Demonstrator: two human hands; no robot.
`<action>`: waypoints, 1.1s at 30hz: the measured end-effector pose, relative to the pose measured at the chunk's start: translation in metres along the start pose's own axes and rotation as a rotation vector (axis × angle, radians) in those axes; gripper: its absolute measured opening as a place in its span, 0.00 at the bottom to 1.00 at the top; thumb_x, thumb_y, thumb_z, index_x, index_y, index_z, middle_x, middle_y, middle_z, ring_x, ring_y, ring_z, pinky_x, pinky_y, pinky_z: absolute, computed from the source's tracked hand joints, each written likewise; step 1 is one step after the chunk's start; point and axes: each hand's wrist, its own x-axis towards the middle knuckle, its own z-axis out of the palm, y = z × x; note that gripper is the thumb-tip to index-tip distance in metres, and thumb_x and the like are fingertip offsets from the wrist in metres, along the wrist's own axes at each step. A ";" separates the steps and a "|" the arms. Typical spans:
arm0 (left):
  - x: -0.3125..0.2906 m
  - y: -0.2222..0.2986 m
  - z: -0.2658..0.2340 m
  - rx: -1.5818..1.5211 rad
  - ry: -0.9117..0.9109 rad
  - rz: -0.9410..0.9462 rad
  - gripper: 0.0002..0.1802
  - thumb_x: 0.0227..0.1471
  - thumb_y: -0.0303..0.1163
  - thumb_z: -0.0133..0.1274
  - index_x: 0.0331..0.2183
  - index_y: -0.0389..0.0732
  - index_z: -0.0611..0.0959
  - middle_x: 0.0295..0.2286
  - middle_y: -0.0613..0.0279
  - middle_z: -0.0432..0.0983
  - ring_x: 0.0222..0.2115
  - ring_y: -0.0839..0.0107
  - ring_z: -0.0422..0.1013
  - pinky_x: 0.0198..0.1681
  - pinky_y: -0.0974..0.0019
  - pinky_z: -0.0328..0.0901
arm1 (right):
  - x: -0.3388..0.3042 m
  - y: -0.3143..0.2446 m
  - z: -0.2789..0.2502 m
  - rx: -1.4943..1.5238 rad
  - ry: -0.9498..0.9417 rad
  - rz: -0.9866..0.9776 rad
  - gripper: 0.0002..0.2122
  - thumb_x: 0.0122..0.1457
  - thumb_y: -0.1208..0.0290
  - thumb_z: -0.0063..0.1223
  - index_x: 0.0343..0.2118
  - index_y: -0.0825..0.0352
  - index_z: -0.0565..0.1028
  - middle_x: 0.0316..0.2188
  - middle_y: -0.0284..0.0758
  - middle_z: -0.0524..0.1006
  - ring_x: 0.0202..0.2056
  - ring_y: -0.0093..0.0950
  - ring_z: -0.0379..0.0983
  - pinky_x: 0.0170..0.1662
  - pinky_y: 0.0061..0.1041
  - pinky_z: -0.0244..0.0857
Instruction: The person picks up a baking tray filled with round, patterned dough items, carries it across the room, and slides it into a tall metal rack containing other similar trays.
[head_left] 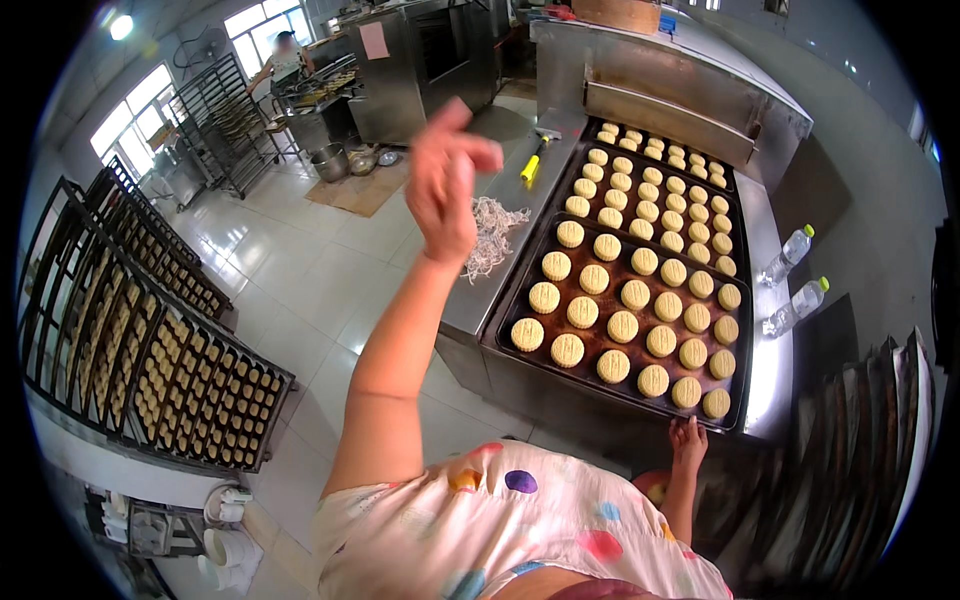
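Note:
My left hand [447,190] is raised over the left side of the steel conveyor table, slightly blurred, with thumb and forefinger apart and nothing visible in it. Down at the near right, my right hand [687,438] has its fingers on the front rim of a dark baking tray [590,375]. Rows of round, pale yellow pastries with stamped tops [622,327] fill that tray. Directly behind it, touching or nearly so, lies a second baking tray of the same pastries [648,211]. Farther back, more pastries [655,149] sit by the opening of a steel machine [670,110].
A tangled whitish cloth or string bundle [492,236] and a yellow-handled scraper [536,162] lie left of the trays. Two clear bottles [797,307] are on the right ledge. Stacked trays [860,450] stand at near right. Loaded racks [190,380] line the left. Another person [288,62] stands far back.

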 end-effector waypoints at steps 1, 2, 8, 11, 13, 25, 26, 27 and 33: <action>-0.030 -0.012 -0.009 0.063 -0.082 0.003 0.14 0.55 0.33 0.45 0.41 0.35 0.72 0.28 0.56 0.74 0.25 0.77 0.68 0.32 0.72 0.64 | 0.000 0.001 0.005 0.010 -0.023 0.000 0.08 0.57 0.67 0.50 0.29 0.65 0.67 0.26 0.35 0.76 0.27 0.28 0.75 0.30 0.24 0.71; -0.061 -0.019 -0.008 0.229 -0.204 -0.071 0.09 0.54 0.33 0.48 0.30 0.36 0.74 0.26 0.61 0.74 0.23 0.80 0.67 0.28 0.73 0.64 | 0.001 0.000 0.009 0.024 -0.029 -0.011 0.08 0.57 0.67 0.51 0.29 0.65 0.67 0.26 0.35 0.76 0.27 0.28 0.75 0.29 0.24 0.71; -0.206 -0.005 -0.006 0.383 -0.772 -0.428 0.16 0.47 0.40 0.54 0.16 0.40 0.78 0.14 0.56 0.71 0.15 0.57 0.68 0.18 0.62 0.62 | 0.001 -0.013 0.018 -0.027 0.045 -0.007 0.09 0.56 0.67 0.52 0.25 0.64 0.67 0.22 0.32 0.73 0.25 0.26 0.75 0.28 0.24 0.72; -0.255 -0.013 -0.009 0.371 -0.824 -0.630 0.18 0.49 0.43 0.52 0.18 0.40 0.79 0.14 0.58 0.72 0.14 0.64 0.70 0.17 0.66 0.63 | -0.005 -0.019 0.031 0.023 0.039 -0.013 0.08 0.57 0.70 0.50 0.24 0.63 0.65 0.17 0.27 0.64 0.19 0.18 0.63 0.35 0.28 0.73; -0.279 -0.022 -0.014 0.193 -0.699 -1.108 0.19 0.52 0.43 0.50 0.20 0.39 0.79 0.14 0.62 0.74 0.12 0.74 0.70 0.16 0.71 0.62 | 0.002 -0.013 0.024 0.068 0.039 0.000 0.07 0.57 0.71 0.50 0.25 0.63 0.65 0.19 0.27 0.66 0.20 0.18 0.64 0.35 0.29 0.73; -0.292 -0.063 -0.031 -0.067 -0.288 -1.676 0.25 0.54 0.50 0.44 0.35 0.34 0.77 0.22 0.58 0.75 0.20 0.74 0.71 0.23 0.74 0.67 | 0.000 -0.019 0.031 0.037 0.091 0.028 0.08 0.56 0.69 0.51 0.26 0.64 0.66 0.21 0.31 0.71 0.28 0.29 0.76 0.33 0.27 0.72; -0.293 -0.063 -0.032 -0.092 -0.254 -1.674 0.25 0.54 0.50 0.44 0.35 0.34 0.77 0.22 0.58 0.75 0.20 0.74 0.71 0.24 0.74 0.67 | -0.001 -0.020 0.032 0.028 0.099 0.033 0.07 0.56 0.69 0.51 0.27 0.64 0.66 0.21 0.31 0.71 0.29 0.29 0.76 0.33 0.27 0.72; -0.295 -0.067 -0.035 -0.120 -0.216 -1.669 0.26 0.54 0.50 0.45 0.35 0.33 0.77 0.22 0.58 0.75 0.20 0.74 0.71 0.24 0.74 0.67 | -0.001 -0.021 0.035 0.018 0.104 0.034 0.08 0.57 0.68 0.51 0.27 0.65 0.66 0.22 0.31 0.72 0.29 0.29 0.76 0.34 0.27 0.72; -0.306 -0.078 -0.035 -0.241 -0.069 -1.732 0.21 0.55 0.46 0.45 0.32 0.36 0.77 0.24 0.61 0.75 0.23 0.74 0.71 0.25 0.74 0.67 | 0.004 -0.022 0.035 0.067 0.079 0.051 0.08 0.57 0.68 0.50 0.29 0.66 0.66 0.25 0.33 0.73 0.30 0.28 0.76 0.32 0.25 0.73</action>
